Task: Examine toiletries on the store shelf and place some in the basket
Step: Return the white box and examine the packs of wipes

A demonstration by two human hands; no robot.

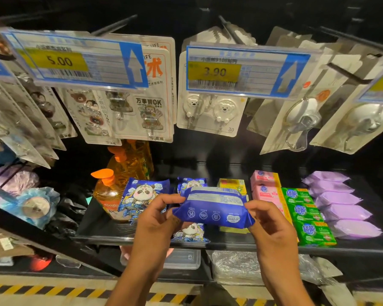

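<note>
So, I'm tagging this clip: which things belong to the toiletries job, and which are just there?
Job: blue pack, pinched by left hand and right hand; panda packs, green packs and purple packs on the shelf.
Just there: hook cards, price tags, striped floor tape.

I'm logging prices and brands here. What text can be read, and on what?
"5.00": left price tag
"3.90": right price tag
"万事皆OK": hook card
"3.0": bear hook card
"超能": green soap
Too blurred to read: the print on the blue pack held by the left hand and right hand, and the tags' small lines.
</note>
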